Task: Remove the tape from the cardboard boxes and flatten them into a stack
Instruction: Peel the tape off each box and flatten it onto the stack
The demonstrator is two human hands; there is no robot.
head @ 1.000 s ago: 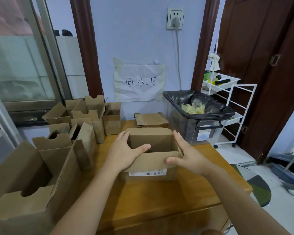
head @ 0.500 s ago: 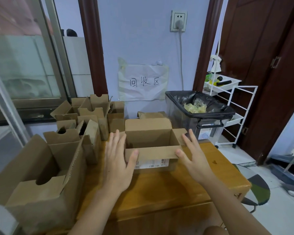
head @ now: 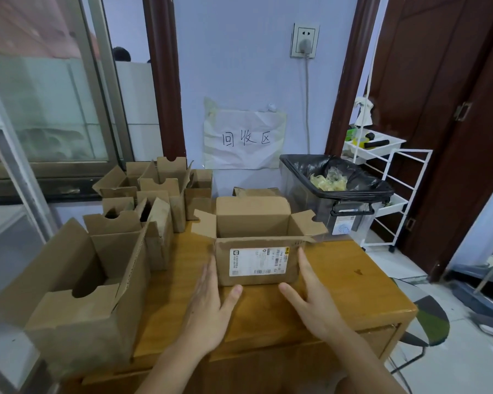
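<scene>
An open cardboard box (head: 256, 245) with a white shipping label on its front stands upright in the middle of the wooden table (head: 353, 280), all top flaps spread out. My left hand (head: 211, 305) lies flat-fingered just left of the box's front corner, fingers straight, holding nothing. My right hand (head: 310, 297) mirrors it at the right front corner, fingers straight and close to the box side. Whether the fingertips touch the cardboard I cannot tell.
Several opened cardboard boxes (head: 154, 200) crowd the table's left side, the largest (head: 83, 294) at the near left. A flattened box (head: 256, 192) lies behind the labelled one. A black-lined bin (head: 339, 191) holding crumpled tape stands to the right, by a white rack (head: 390, 177).
Both hands let go of the box's front flap and drew back toward me to its lower front corners. The flaps now stand spread open and the label faces me.
</scene>
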